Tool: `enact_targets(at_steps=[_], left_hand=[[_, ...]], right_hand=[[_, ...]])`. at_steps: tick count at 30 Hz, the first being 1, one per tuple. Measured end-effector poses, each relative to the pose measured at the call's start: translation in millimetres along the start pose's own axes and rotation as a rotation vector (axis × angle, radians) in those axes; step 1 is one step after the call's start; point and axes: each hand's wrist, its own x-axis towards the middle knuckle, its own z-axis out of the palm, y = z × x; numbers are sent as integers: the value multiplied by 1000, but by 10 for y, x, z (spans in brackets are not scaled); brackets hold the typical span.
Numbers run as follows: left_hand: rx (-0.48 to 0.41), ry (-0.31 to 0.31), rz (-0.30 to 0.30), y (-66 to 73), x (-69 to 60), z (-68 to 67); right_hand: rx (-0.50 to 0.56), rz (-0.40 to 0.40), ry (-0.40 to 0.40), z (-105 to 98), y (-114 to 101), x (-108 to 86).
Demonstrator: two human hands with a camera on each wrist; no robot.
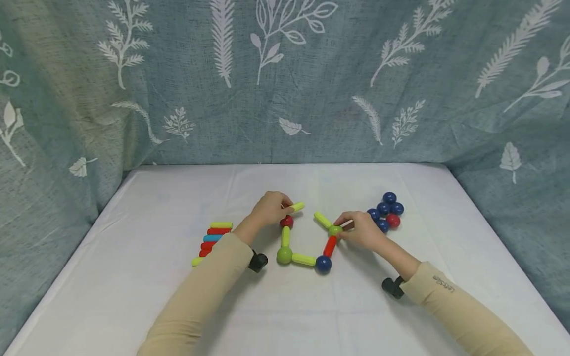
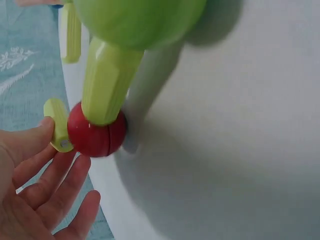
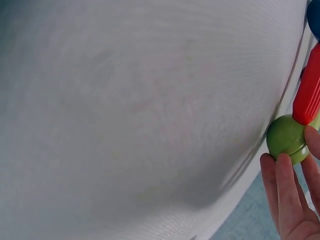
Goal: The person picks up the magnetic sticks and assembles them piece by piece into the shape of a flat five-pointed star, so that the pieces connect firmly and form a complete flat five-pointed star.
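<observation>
My left hand (image 1: 269, 207) pinches a yellow-green rod (image 2: 56, 120) between thumb and fingers, its end against a red ball (image 1: 287, 221). From that ball a yellow-green rod (image 1: 285, 237) runs down to a green ball (image 1: 284, 255). Another yellow-green rod (image 1: 304, 259) links this to a blue ball (image 1: 323, 264), and a red rod (image 1: 329, 246) rises to a second green ball (image 3: 285, 135). That second green ball is held in the fingers of my right hand (image 1: 362, 230). A yellow-green rod (image 1: 322, 220) slants from it up-left.
Several loose rods, including a yellow-green rod (image 1: 221, 225) and a blue rod (image 1: 212, 238), lie left, partly behind the left sleeve (image 1: 209, 287). Several blue balls (image 1: 389, 198) and a red ball (image 1: 393, 220) cluster at right. A patterned curtain (image 1: 311, 133) hangs behind the white table (image 1: 111, 277).
</observation>
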Motion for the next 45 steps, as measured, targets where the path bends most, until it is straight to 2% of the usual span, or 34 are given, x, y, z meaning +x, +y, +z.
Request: enact_targets(at_steps=[5,12,19,26,30,33,39,45], left_hand=[[-22,-34,-9,46,17,72],[51,-54,-1,25,-14,142],[9,-60,9,-24,-49,137],[10,-69,-22,-38,-142,133],[4,-72,-15,-30,-221,123],[-19,-61,-13,-40,-277,112],[-76,-15,-93,-48,-364,93],[-112,30,-99,-80,-396,117]], right_hand=[[0,13,-3,6,8,8],[2,-39,-4,-22,-20,-12],[-21,-6,-24,-11,1,21],[-50,-17,-66,-32,-11,46],[-41,-27,-81,-42,0,84],[-35,-35,-90,-51,15,107],[-42,-26,-88,-52,24,116],[-41,-41,-55,-88,24,89]])
